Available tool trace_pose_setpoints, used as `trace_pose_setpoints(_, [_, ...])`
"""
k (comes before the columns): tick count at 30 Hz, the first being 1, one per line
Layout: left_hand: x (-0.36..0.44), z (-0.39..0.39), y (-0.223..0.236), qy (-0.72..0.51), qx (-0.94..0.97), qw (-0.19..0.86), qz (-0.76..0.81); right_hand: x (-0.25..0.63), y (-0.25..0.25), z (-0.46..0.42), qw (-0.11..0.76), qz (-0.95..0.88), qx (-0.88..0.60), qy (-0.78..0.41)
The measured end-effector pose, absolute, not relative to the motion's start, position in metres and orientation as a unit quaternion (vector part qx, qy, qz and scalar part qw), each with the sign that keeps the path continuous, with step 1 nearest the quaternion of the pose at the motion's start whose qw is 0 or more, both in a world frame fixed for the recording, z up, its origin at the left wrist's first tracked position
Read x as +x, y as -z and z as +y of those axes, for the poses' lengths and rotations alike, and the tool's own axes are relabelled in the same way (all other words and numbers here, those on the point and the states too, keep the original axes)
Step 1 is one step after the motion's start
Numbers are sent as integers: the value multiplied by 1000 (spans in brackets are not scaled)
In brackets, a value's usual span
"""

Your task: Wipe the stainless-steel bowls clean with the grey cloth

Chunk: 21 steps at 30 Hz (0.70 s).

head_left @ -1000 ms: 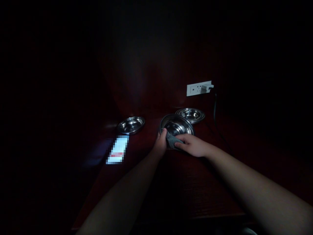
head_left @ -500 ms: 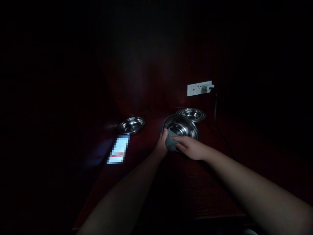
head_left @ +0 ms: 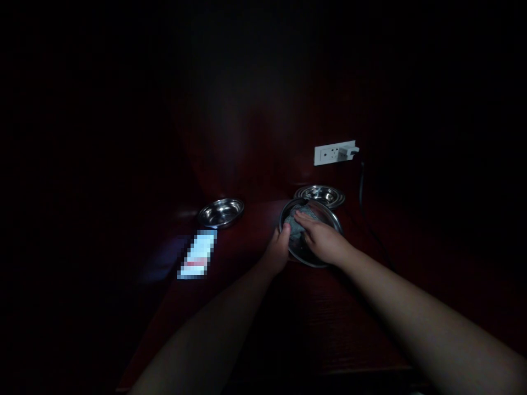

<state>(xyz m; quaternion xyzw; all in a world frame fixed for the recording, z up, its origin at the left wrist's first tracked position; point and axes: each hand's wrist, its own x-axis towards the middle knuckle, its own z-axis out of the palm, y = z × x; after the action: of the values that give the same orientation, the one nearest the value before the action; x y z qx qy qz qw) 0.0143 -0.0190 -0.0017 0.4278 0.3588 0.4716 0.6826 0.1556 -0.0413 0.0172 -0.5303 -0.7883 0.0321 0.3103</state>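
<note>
Nearby, stacked dishes (head_left: 302, 192) partly behind bowl (head_left: 303, 254), left hand (head_left: 279, 250) pinching it, right hand (head_left: 325, 238) spread on cloth (head_left: 295, 228)

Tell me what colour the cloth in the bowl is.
The cloth looks grey, perhaps faintly green in this dim light; the head view shows it best.

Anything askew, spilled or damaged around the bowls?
No spill or damage shows, though the scene is very dark. One oddity: the glowing screen near the left bowl looks blocky, so its content cannot be read.
</note>
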Motion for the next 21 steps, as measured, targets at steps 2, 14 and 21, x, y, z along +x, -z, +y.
trace_pose_setpoints(2, [14, -20, 0, -468, 445, 666, 373, 159, -16, -39, 301, -769, -563, -21])
trace_pose_setpoints(14, [13, -18, -1, -450, 437, 672, 394, 167, -27, -40, 214, -733, -645, -14])
trace_pose_setpoints(21, [14, -13, 4, -457, 430, 674, 391, 169, -27, -41, 185, -737, -649, -36])
